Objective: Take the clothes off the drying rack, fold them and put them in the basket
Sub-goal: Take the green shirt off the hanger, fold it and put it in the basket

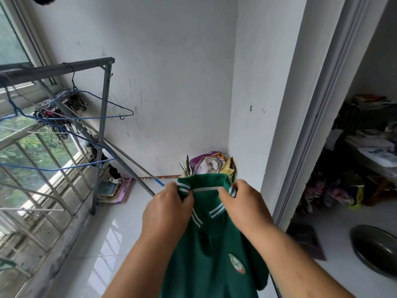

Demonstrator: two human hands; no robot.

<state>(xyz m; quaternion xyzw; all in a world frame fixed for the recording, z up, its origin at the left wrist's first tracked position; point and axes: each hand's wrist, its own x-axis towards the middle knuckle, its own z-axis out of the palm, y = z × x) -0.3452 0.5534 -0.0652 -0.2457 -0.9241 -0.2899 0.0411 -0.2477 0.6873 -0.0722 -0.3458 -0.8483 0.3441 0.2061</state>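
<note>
A green polo shirt (214, 261) with a white-striped collar and a round badge hangs in front of me. My left hand (165, 209) grips the collar's left side and my right hand (242, 207) grips its right side, both held up at chest height. The grey metal drying rack (103, 125) stands at the left by the window. Blue wire hangers (107, 104) hang bare from it, and a black-and-white patterned cloth (62, 106) is bunched behind its bars. No basket is in view.
A barred window (32, 168) runs along the left. Bags and a plant (210, 164) fill the far corner, and a pole (133, 162) leans on the wall. A doorway at the right shows cluttered shelves (369, 143); a metal basin (376, 250) lies on the white floor.
</note>
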